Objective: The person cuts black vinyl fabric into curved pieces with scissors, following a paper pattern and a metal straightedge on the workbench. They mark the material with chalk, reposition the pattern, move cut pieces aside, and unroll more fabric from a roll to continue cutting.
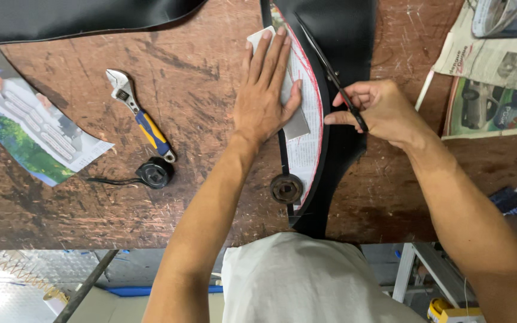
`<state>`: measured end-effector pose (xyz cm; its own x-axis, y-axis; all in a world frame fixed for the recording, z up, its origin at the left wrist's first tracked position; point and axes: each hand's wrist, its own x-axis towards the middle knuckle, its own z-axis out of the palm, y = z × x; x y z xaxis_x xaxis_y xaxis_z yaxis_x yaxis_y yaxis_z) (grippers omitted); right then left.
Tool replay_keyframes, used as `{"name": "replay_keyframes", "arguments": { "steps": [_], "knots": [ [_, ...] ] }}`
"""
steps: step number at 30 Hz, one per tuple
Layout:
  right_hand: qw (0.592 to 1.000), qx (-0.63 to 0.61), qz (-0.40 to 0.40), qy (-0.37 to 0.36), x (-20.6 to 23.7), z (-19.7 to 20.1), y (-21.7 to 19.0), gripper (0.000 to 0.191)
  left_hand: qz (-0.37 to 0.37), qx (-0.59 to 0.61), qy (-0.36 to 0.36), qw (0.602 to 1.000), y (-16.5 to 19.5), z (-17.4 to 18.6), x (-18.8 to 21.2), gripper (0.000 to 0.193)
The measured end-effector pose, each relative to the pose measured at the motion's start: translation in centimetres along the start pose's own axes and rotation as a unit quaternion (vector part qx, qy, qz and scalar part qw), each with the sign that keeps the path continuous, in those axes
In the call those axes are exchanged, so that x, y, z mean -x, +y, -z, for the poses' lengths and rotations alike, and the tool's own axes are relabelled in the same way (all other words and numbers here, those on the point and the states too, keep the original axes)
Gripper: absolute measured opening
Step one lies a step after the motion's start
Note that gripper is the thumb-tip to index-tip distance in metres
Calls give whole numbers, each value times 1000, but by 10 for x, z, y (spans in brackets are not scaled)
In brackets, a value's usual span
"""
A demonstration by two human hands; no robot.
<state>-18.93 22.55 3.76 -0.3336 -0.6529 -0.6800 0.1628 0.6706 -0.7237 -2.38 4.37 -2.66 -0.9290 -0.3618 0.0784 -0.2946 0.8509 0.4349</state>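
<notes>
A curved paper pattern (307, 128), edged with a red line, lies on a black sheet (345, 36) near the middle of the worn brown workbench (198, 203). The right hand (378, 110), just right of the pattern, is closed through the handles of black scissors (330, 75) whose long blades point away along the pattern's curved edge, slightly parted. The left hand (267, 96) lies flat with fingers spread, pressing on the pattern, holding nothing. Below the pattern a round black metal weight (286, 188) sits on its lower end. Left of the pattern lie an adjustable wrench (140, 116) and a round black cap (154, 172); further left a glossy leaflet (28, 134); right of it, newspapers (492, 78).

My judgement: if the flat hand eases, the pattern may creep on the slick sheet and the cut may stray from the red line. The left fingertips also rest close beside the blades.
</notes>
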Motion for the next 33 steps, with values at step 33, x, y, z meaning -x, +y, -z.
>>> {"name": "replay_keyframes", "arguments": {
  "steps": [33],
  "knots": [
    [997, 50, -50, -4, -28, 1, -36, 39, 15, 95, 90, 991, -76, 30, -77, 76]
  ]
}}
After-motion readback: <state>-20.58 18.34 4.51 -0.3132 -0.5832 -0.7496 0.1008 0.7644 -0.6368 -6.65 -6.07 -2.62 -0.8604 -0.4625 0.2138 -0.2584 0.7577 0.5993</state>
